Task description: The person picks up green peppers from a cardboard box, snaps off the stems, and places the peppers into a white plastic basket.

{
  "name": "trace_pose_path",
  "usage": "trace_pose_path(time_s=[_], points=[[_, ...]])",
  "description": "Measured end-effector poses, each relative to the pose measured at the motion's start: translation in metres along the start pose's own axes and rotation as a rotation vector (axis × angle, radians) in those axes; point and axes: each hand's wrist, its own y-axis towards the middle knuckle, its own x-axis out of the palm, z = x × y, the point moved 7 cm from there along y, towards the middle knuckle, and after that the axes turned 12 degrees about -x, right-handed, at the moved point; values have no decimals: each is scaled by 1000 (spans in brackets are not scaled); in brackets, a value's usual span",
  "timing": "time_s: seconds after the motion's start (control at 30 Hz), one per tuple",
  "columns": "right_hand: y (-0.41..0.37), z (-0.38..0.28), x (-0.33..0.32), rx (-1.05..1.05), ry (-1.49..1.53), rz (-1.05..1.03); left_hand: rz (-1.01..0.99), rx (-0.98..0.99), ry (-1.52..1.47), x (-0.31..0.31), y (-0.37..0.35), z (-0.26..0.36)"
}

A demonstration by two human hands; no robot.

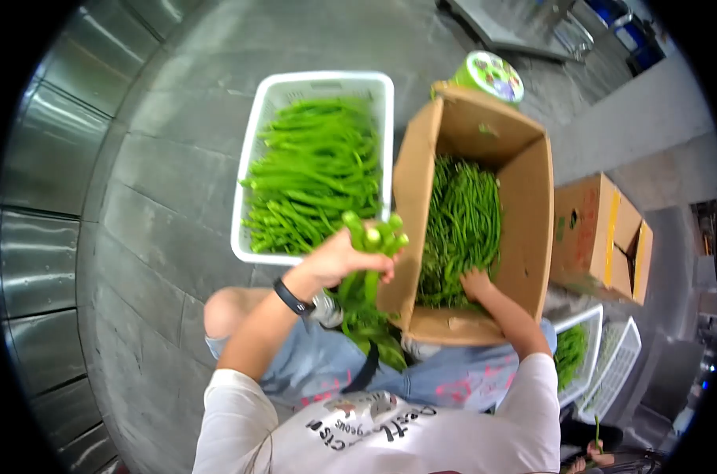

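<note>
My left hand (pixel 346 257), with a black band at the wrist, is closed around a bunch of thick green stems (pixel 374 237) near the lower right corner of a white basket. Long green peppers (pixel 315 162) lie in rows in that white basket (pixel 249 146). My right hand (pixel 475 283) reaches into the open cardboard box (pixel 526 213) and touches the thin green pods (pixel 461 221) at its near end; its fingers are partly hidden among them. Green leafy pieces (pixel 374 332) hang below my left hand, between my legs.
Behind the box stands a green round tub (pixel 493 75). A second cardboard box (pixel 599 237) and two white baskets (pixel 611 371) with green vegetables are at the right. Another person's hand (pixel 599 457) shows at the lower right. A metal cart (pixel 516 28) stands at the top.
</note>
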Motion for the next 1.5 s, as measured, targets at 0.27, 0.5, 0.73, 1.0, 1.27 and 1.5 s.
trace_pose_path(time_s=[0.27, 0.5, 0.73, 1.0, 1.27, 1.5], points=[[19, 35, 15, -75, -157, -157, -17, 67, -7, 0, 3, 11], [-111, 22, -172, 148, 140, 367, 12, 103, 167, 16, 8, 2], [-270, -76, -308, -106, 364, 1119, 121, 740, 1023, 116, -21, 19], [-309, -121, -323, -210, 515, 1176, 141, 654, 1181, 127, -35, 10], [-262, -108, -314, -644, 1366, 866, 167, 779, 1063, 87, -46, 12], [-202, -101, -349, -533, 1916, 995, 349, 587, 670, 50, -45, 17]])
